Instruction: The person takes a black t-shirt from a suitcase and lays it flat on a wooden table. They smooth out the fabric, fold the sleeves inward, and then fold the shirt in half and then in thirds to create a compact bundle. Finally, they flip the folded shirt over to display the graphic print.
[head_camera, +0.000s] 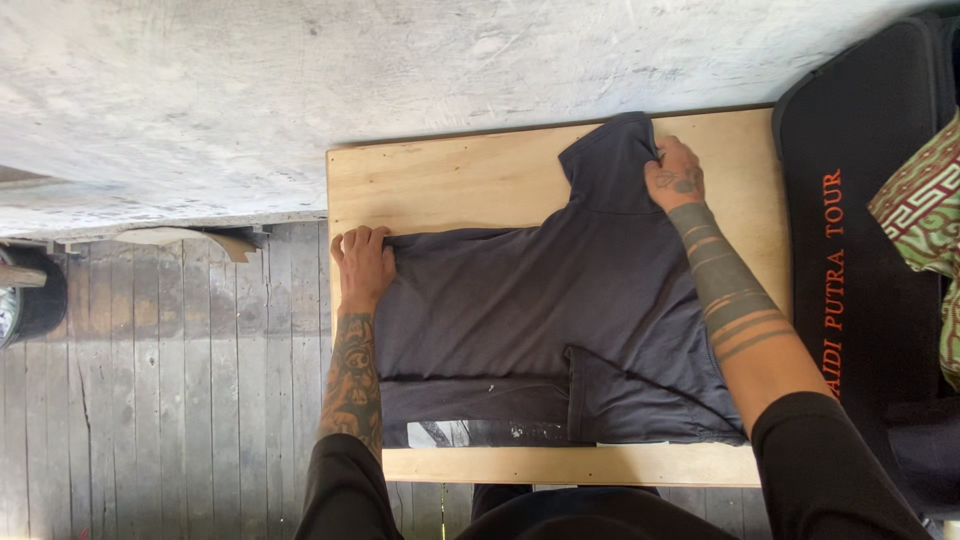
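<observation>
Here the dark shirt (540, 320) lies flat on the wooden surface (450, 180). My left hand (362, 262) has its grip pinched on the shirt's left edge; my right hand (675, 175) is clamped on the far sleeve.

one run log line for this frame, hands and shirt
left hand: grips hem edge of dark grey cotton t-shirt | right hand: pinches its far sleeve | shirt: lying on pale wooden board

Black padded bag (860, 250) at right, patterned green cloth (925, 215), grey plank floor (170, 380), whitewashed wall (350, 70)
</observation>
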